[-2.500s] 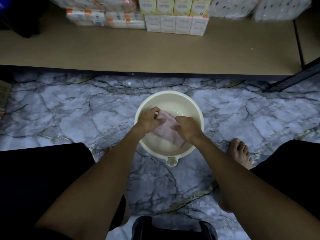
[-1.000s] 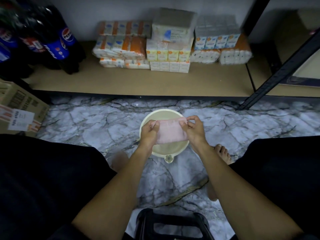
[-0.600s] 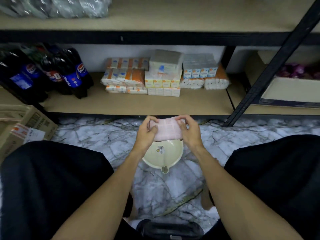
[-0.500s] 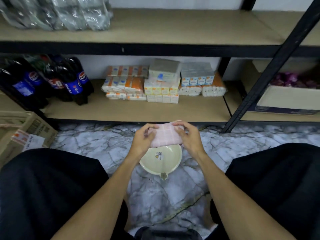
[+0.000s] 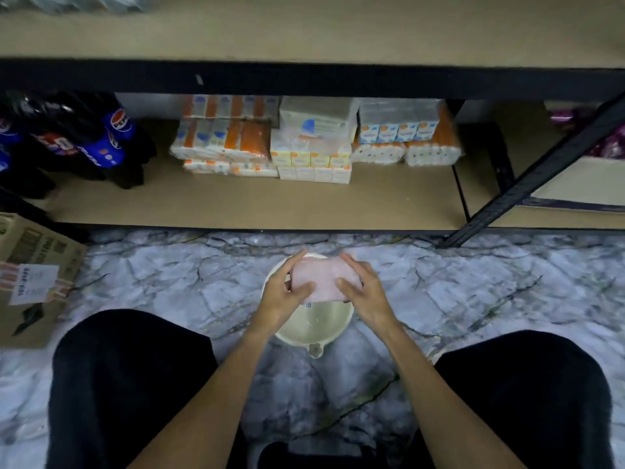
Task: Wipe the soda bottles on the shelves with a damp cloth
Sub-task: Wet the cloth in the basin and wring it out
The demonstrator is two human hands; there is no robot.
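Observation:
A folded pink cloth (image 5: 321,277) is held between both hands above a cream basin (image 5: 314,328) on the marble floor. My left hand (image 5: 282,294) grips the cloth's left end with the thumb on top. My right hand (image 5: 360,287) holds its right end, fingers wrapped over the edge. Several dark soda bottles (image 5: 101,140) with blue and red labels stand at the far left of the bottom shelf (image 5: 257,204), well away from both hands.
Stacked tissue packs and small boxes (image 5: 311,143) fill the middle of the bottom shelf. A cardboard box (image 5: 33,275) sits on the floor at left. A black slanted shelf post (image 5: 527,184) stands at right. My knees flank the basin, a dark stool (image 5: 304,455) beneath me.
The cloth was lifted out of the basin and folded smaller between both hands. My view rose from the basin to the shelves, then dipped slightly.

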